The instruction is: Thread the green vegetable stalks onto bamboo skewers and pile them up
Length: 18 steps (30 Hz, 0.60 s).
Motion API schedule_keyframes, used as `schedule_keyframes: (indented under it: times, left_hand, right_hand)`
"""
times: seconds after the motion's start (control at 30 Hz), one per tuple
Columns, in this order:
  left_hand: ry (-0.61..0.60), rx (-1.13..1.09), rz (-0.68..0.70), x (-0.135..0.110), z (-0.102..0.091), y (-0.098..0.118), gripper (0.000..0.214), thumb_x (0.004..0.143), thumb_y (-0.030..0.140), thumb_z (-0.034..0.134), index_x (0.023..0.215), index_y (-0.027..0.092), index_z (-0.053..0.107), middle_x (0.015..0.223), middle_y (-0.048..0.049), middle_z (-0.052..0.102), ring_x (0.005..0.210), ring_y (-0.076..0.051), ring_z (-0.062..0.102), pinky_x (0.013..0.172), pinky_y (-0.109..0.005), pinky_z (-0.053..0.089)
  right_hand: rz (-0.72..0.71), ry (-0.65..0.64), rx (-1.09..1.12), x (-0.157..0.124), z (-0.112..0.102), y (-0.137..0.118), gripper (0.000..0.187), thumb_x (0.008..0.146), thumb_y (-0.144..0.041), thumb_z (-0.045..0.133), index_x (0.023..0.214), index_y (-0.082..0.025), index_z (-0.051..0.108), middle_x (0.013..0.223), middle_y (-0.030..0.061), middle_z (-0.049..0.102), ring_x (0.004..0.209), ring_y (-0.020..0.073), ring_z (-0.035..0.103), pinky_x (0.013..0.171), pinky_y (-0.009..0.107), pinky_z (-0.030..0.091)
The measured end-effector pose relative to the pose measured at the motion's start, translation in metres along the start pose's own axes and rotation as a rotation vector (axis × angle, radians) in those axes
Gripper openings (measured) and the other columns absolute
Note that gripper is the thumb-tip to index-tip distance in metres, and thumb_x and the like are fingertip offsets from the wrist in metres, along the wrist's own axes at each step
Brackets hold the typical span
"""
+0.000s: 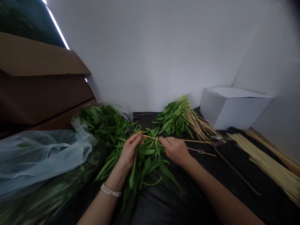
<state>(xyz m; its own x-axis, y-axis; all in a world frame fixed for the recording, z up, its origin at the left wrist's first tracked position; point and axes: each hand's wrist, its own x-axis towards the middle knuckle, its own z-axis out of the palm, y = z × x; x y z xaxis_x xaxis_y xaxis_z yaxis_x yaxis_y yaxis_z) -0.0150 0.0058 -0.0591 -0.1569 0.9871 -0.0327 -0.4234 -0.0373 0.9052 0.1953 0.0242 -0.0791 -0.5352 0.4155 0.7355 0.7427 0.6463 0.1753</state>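
Observation:
My left hand (pixel 127 151), a beaded bracelet on its wrist, pinches a leafy green stem (pixel 134 170) by its upper end. My right hand (pixel 174 149), with a ring on one finger, grips a thin bamboo stick (pixel 150 137) whose point reaches my left fingertips. Whether the point pierces that stem is hidden by the fingers. Another green stem crosses the stick right beside my right fingers. Long green leaves (pixel 146 167) hang below and between both hands, over a black sheet (pixel 164 200). A second stick (pixel 201 152) lies behind my right wrist.
Finished-looking greens on sticks (pixel 174 117) are piled by the wall. Loose greens (pixel 103 120) fill a clear plastic bag (pixel 47 156) at left, below a cardboard box (pixel 42 97). At right are a white box (pixel 231 104), a dark-handled tool (pixel 217 143) and bundled bamboo sticks (pixel 264 162).

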Motion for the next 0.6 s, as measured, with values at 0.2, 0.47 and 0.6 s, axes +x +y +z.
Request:
schedule_keyframes:
  times: [0.2,0.47,0.6]
  left_hand:
    - [0.025,-0.04,0.003,0.0037,-0.0014,0.0004,0.039,0.058,0.026,0.085,0.094,0.014,0.075,0.077,-0.0025,0.074,0.057,-0.006,0.06,0.058,-0.015,0.05]
    - [0.024,-0.027,0.009,0.0034,-0.0013,0.0004,0.038,0.059,0.025,0.085,0.094,0.015,0.074,0.077,-0.0024,0.074,0.057,-0.006,0.06,0.059,-0.015,0.049]
    - [0.033,-0.032,-0.009,0.0035,-0.0004,0.0004,0.037,0.056,0.025,0.086,0.089,0.013,0.075,0.075,-0.0025,0.074,0.057,-0.005,0.06,0.059,-0.014,0.049]
  right_hand:
    - [0.009,0.005,-0.005,-0.0005,0.0,-0.0022,0.029,0.088,-0.011,0.047,0.112,-0.016,0.063,0.076,0.0034,0.064,0.068,0.0141,0.054,0.061,0.028,0.034]
    - [0.015,0.001,-0.009,-0.0007,0.001,-0.0021,0.029,0.088,-0.011,0.047,0.112,-0.015,0.063,0.076,0.0036,0.064,0.068,0.0139,0.054,0.06,0.028,0.034]
    - [0.003,0.002,-0.011,-0.0009,0.0014,-0.0024,0.029,0.087,-0.011,0.047,0.111,-0.015,0.063,0.076,0.0042,0.064,0.067,0.0145,0.054,0.06,0.028,0.034]
